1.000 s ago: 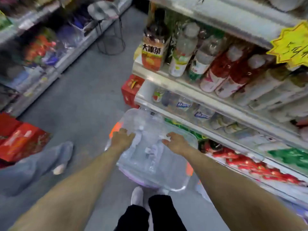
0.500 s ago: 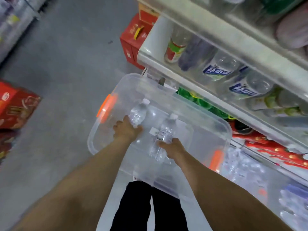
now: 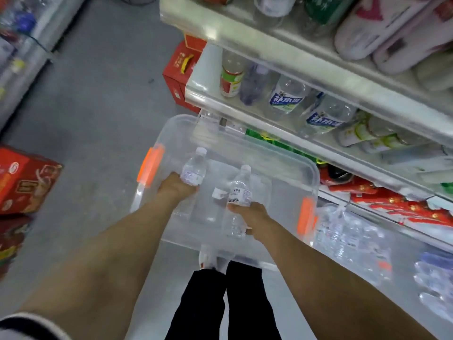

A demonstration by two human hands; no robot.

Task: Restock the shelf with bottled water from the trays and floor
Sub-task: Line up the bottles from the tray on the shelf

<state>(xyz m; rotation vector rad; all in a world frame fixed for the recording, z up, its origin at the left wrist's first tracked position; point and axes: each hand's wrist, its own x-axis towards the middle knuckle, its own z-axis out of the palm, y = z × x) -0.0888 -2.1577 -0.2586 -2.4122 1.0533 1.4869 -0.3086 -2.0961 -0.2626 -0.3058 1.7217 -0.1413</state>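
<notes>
Aisle floor (image 3: 98,106): two hands (image 3: 175,188) (image 3: 256,217) grip two bottles (image 3: 193,169) (image 3: 240,190) over one bin (image 3: 169,133).

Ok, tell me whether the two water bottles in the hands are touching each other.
Apart. In the head view the left hand grips the left bottle, the right hand grips the right bottle, and clear bin shows plainly between them.

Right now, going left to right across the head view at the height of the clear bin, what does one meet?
red carton → left orange latch → left bottle, gripped by the left hand → right bottle, gripped by the right hand → right orange latch → wrapped water bottles
</notes>
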